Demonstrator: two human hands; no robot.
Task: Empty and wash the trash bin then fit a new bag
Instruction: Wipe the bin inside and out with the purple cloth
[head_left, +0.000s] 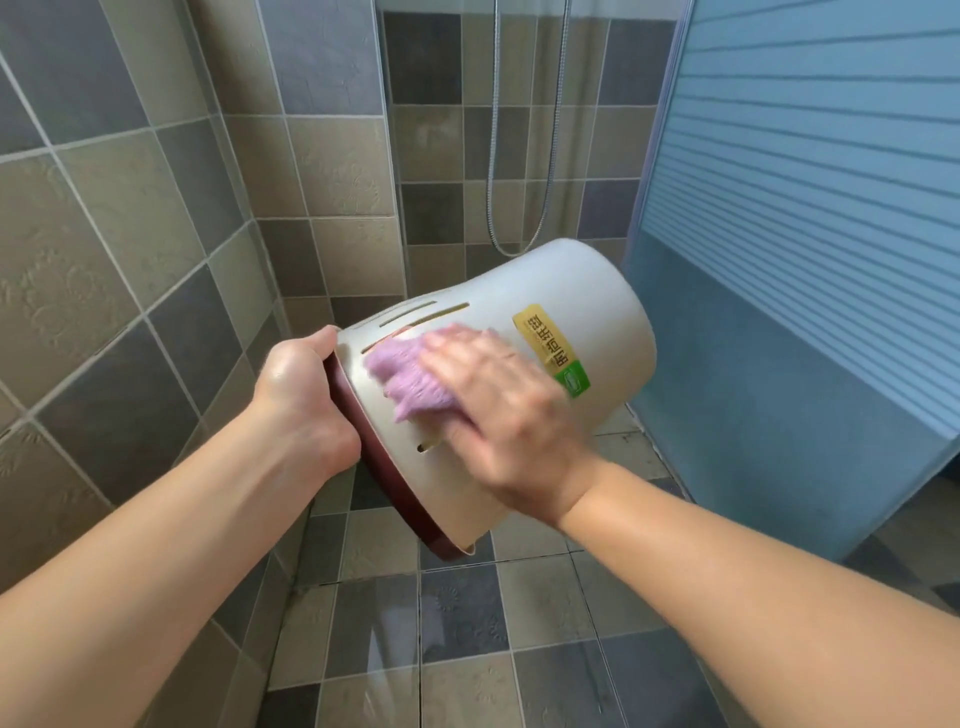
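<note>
While the bin hung tipped in the air above the floor, the left hand gripped its dark rim. Flat across its side, the right hand pressed a purple cloth, blurred; the bin's mouth faced away, unseen.

Upside-down yellow-green label on trash bin; characters not legible.

A wet, glossy floor of grey and beige square tiles, nothing resting on it.
</note>
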